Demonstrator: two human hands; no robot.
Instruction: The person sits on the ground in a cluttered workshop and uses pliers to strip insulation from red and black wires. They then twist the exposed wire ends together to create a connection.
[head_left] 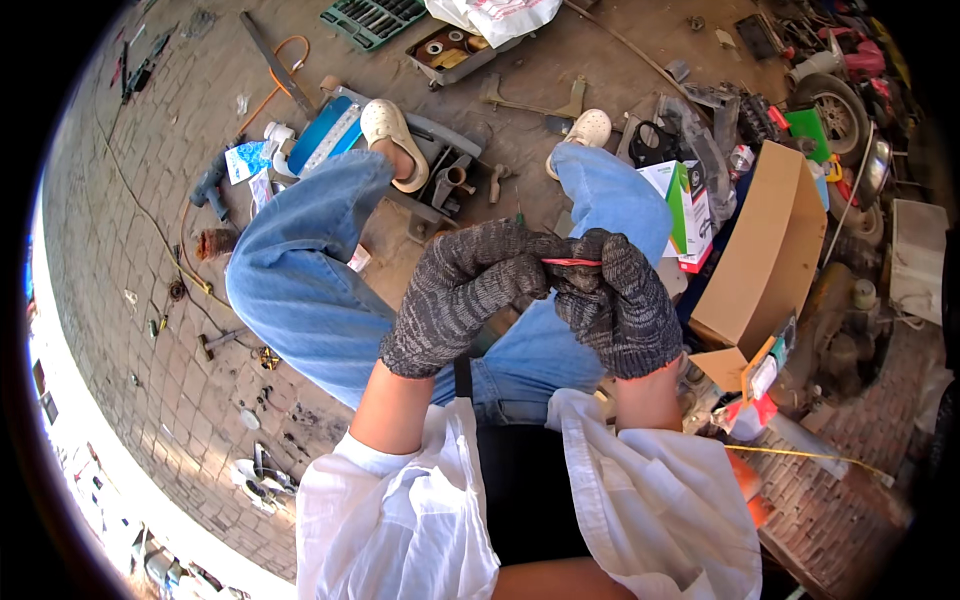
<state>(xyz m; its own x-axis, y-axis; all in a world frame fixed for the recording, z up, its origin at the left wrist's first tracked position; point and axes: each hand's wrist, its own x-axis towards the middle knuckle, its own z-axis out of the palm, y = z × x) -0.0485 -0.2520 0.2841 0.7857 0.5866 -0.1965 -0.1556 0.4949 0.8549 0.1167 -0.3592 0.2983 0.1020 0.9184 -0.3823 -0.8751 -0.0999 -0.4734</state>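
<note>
Dark grey knitted gloves cover both of my hands, which meet in front of my lap. A thin red strip, possibly a piece of wire, runs between them. My left hand is closed with its fingertips at the strip's left end. My right hand pinches the strip's right end with thumb and fingers. A thin dark tip pokes up above the left glove; what it belongs to is hidden. The gloves cover most of whatever lies between the fingers.
Between my feet lies a grey metal machine part. A cardboard box stands on the right, near a wheel. At the left are a power drill and an orange cable. Further off sits a green socket case.
</note>
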